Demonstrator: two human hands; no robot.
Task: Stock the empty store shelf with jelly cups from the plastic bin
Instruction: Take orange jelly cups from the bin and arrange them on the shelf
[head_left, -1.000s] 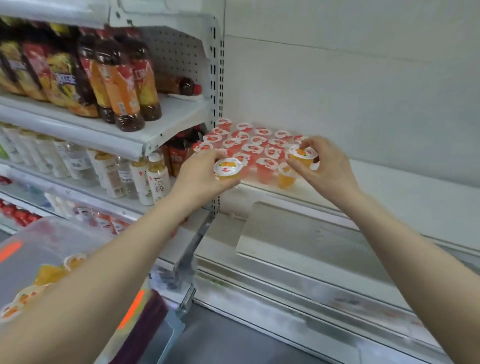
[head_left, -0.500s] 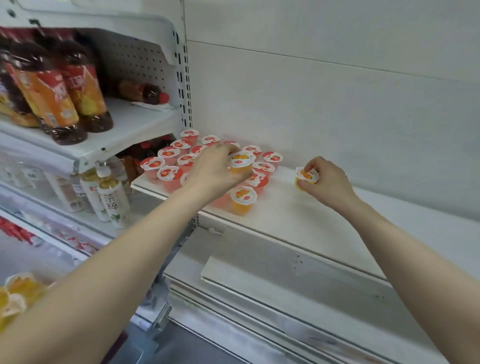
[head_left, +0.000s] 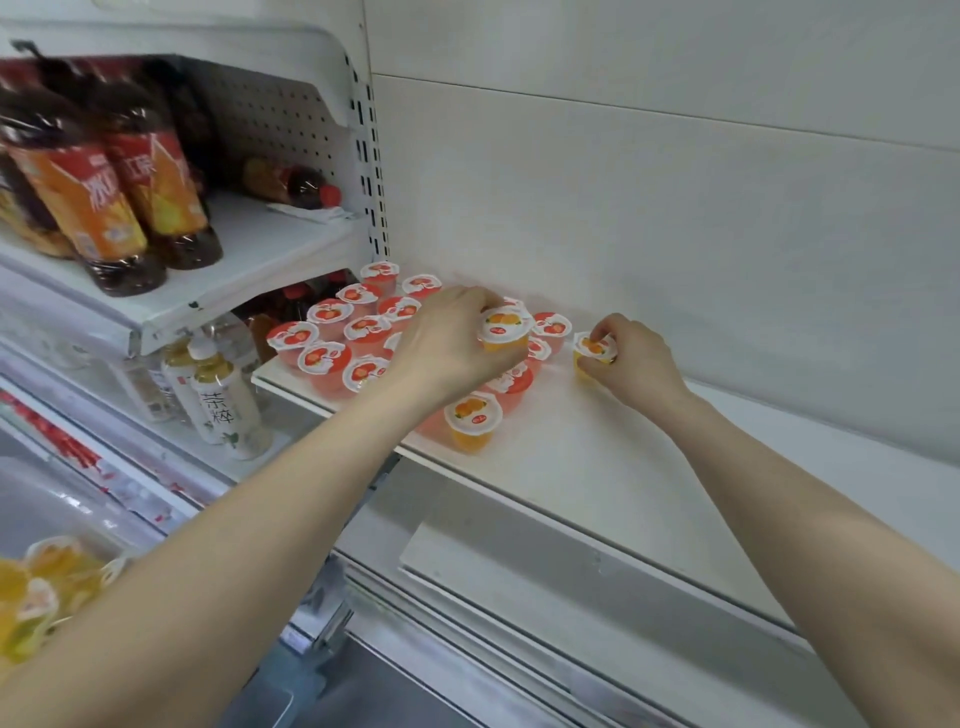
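i judge each jelly cup light, stiff-walled and slick, with a thin peel lid, so i grip the side wall, never the lid. my left hand (head_left: 447, 343) curls closely round an orange jelly cup (head_left: 501, 332) among the red cups (head_left: 324, 358). my right hand (head_left: 631, 364) pinches a second orange cup (head_left: 592, 348) low on the shelf (head_left: 597, 457), just beside that group.

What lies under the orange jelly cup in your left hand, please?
Red-lidded jelly cups on the shelf show beneath the orange cup; the left hand hides whether it touches them.

White shelf (head_left: 597, 467) carries clustered jelly cups (head_left: 324, 358) (red and orange).
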